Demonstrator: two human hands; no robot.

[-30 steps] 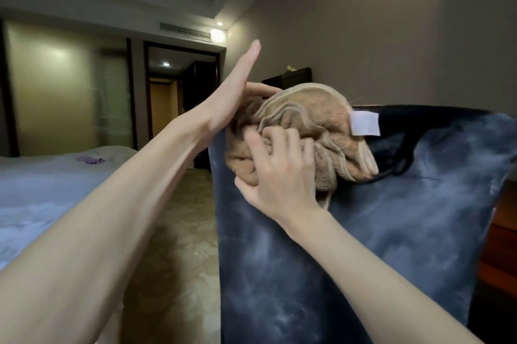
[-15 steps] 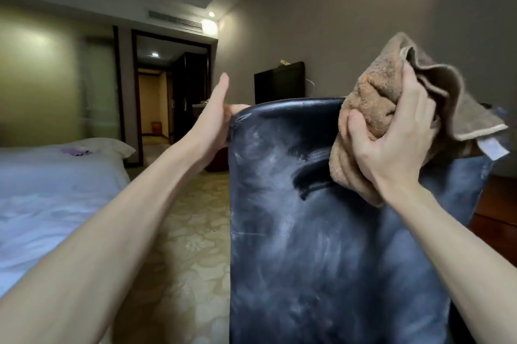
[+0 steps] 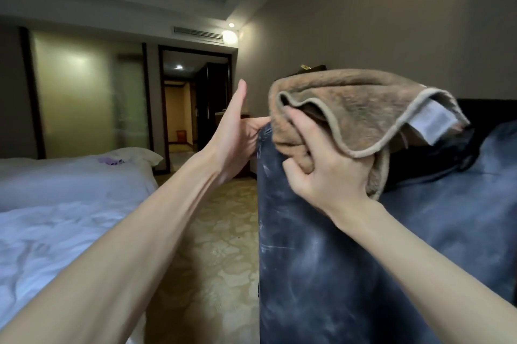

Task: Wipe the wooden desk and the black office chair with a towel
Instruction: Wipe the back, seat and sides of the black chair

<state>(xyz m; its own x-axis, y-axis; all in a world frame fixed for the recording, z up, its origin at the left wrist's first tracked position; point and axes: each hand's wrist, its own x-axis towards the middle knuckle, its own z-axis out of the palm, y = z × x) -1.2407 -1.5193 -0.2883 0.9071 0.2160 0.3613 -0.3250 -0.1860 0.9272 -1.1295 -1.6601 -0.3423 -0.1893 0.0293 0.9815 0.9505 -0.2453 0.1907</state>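
Note:
The black office chair (image 3: 349, 273) fills the lower right, its leather backrest dusty and streaked. My right hand (image 3: 321, 173) is shut on a bunched brown towel (image 3: 355, 108) with a white label, pressed on the backrest's top left corner. My left hand (image 3: 237, 131) braces the chair's left top edge, thumb against the edge and fingers straight up, apart from the towel. The wooden desk is hidden behind the chair.
A bed with white sheets (image 3: 64, 203) lies at left, a small purple item (image 3: 110, 161) on it. Patterned floor (image 3: 212, 245) runs between bed and chair toward a dark doorway (image 3: 193, 103). A plain wall (image 3: 391, 22) rises behind the chair.
My right hand carried the towel from the backrest's upper right back to the top left corner, close to my left hand. My left hand stayed at the chair's left edge.

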